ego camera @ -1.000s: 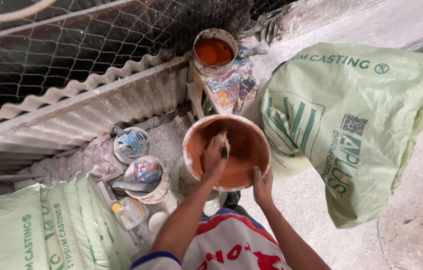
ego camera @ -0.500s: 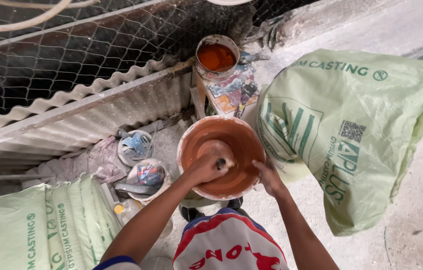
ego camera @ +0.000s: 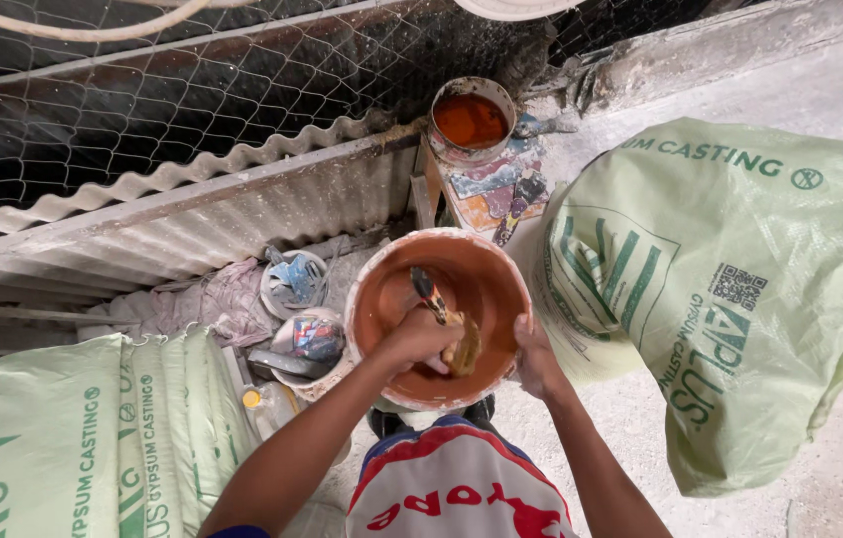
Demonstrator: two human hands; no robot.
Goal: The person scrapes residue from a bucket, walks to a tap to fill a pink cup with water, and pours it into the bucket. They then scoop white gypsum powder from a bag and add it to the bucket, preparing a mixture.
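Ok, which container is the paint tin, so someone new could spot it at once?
Find the big pale green sack on the right, then look past its upper left corner toward the wire fence. The paint tin stands there, small and round, full of orange liquid, unlike the wider bowl nearer the person.

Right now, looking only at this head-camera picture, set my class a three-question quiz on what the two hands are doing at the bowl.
1. True or false: the left hand grips a paintbrush inside the orange-coated bowl.
2. The right hand rests on: A) the bowl's rim, B) the green sack, C) the paint tin.
3. What colour is the liquid in the paint tin?

Key: 1 true; 2 A; 3 orange.
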